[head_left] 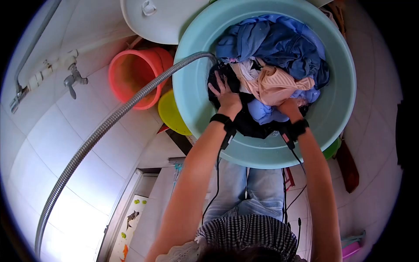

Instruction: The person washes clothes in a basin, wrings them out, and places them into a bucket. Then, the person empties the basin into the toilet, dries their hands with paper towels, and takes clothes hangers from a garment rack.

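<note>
Our left hand (224, 92) spreads open on black cloth (217, 94); our right hand (293, 109), its grip unclear, reaches under peach fabric (278, 85), blue clothes (279, 46) beyond.

A grey metal tap with a lever handle (75, 80) is seen fixed to the white tiled wall (83, 126). A coral-red round plastic bucket (117, 79) is tilted open, with a yellow-green plastic basin (171, 114) placed just beside it. A white panel patterned with fish (129, 225) is noted below. A dark red, board-like item (348, 168) is observed at right.
</note>
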Action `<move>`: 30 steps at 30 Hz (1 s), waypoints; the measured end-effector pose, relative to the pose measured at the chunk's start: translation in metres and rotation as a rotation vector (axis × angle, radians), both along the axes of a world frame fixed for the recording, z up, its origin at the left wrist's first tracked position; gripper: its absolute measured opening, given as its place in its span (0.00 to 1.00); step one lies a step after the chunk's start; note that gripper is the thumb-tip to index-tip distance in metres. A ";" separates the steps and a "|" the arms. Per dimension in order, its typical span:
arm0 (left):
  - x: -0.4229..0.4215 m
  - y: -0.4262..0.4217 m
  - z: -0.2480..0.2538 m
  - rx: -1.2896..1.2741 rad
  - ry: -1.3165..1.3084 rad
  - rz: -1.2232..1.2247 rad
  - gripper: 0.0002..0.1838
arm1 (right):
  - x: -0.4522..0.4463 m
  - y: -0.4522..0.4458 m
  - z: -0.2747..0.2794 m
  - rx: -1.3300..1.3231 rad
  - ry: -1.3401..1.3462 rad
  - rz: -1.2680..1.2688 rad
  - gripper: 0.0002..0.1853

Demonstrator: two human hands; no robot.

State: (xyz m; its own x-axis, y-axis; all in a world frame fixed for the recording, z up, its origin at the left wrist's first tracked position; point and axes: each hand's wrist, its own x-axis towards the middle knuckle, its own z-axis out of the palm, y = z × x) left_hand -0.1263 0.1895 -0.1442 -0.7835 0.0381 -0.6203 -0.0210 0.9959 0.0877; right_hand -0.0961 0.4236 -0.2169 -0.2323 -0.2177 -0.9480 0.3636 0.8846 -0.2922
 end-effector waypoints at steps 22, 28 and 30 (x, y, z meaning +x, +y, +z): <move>0.065 0.051 -0.030 -0.033 -0.260 0.163 0.31 | 0.083 -0.049 -0.008 0.476 0.263 0.005 0.64; 0.073 0.049 -0.044 -0.111 -0.229 0.052 0.29 | 0.084 -0.052 -0.027 0.401 0.235 0.040 0.55; 0.073 0.049 -0.044 -0.190 -0.322 -0.032 0.30 | 0.081 -0.052 -0.030 0.371 0.237 0.042 0.52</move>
